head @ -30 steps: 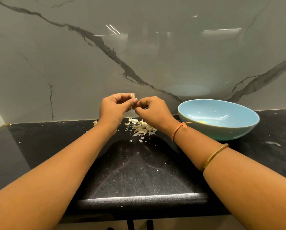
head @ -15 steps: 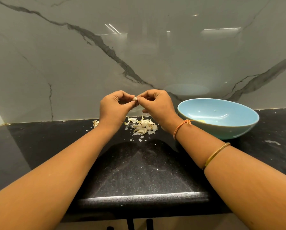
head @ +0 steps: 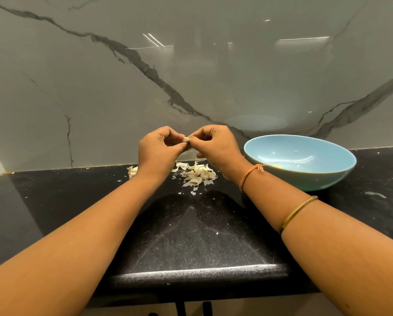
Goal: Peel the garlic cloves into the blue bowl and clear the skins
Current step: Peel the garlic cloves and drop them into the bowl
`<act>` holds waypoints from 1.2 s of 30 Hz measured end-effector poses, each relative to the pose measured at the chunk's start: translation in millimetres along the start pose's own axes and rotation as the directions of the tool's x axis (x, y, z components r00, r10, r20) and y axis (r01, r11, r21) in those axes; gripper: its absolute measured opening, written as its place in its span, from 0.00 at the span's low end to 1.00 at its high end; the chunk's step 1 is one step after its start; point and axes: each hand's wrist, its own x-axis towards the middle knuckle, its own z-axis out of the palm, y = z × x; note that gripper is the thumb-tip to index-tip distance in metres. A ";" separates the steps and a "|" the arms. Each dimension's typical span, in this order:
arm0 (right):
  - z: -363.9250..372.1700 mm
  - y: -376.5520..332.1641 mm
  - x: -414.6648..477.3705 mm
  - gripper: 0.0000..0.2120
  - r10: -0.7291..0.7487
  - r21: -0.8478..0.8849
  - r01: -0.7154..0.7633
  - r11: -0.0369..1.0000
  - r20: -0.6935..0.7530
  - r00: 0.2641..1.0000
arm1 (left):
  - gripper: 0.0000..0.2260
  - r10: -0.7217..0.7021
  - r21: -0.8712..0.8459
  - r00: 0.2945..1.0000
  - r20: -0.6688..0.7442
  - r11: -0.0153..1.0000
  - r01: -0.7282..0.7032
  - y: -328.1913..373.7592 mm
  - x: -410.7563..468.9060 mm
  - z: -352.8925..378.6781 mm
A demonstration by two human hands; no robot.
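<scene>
Both hands are raised a little above the counter (head: 191, 236), near its back edge and about midway along it. The left hand (head: 159, 149) and the right hand (head: 216, 149) meet fingertip to fingertip, and 1 garlic clove (head: 186, 139) is pinched between them. The left thumb and curled fingers hold the clove from the left. The right thumb and forefinger nip it from the right, with the other right fingers curled underneath. A thin strand of skin hangs below the right hand.

Directly under the hands, close to the back edge, a loose pile of garlic skins (head: 197, 174) lies on the dark counter, with a few small flakes scattered toward the front edge. Another pale bit of garlic (head: 132, 171) lies by the back edge, just left of the left wrist; I cannot tell whether it is skin or clove.

The blue bowl (head: 305, 181) stands toward the counter's right side, near the back edge and just right of the right wrist. Something small and yellowish (head: 276, 166) lies at its bottom, partly hidden by the wrist.

The right forearm wears an orange thread (head: 248, 176) at the wrist and a gold bangle (head: 298, 213) farther up. A grey veined marble wall (head: 191, 76) rises behind the counter.
</scene>
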 end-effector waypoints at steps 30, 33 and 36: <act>0.6 -0.1 -0.9 0.06 0.069 0.109 -0.070 0.992 0.009 0.998 | 0.08 -0.075 -0.091 0.996 0.053 0.993 0.079 -0.9 1.2 1.5; 0.1 0.5 -0.6 0.05 0.056 0.096 -0.058 0.994 0.020 0.998 | 0.08 -0.069 -0.082 0.997 0.045 0.994 0.073 -0.6 0.8 1.6; 0.9 1.1 -0.9 0.04 0.034 0.046 -0.035 0.998 0.017 0.999 | 0.08 -0.056 -0.056 0.998 0.039 0.997 0.058 -1.2 0.8 1.9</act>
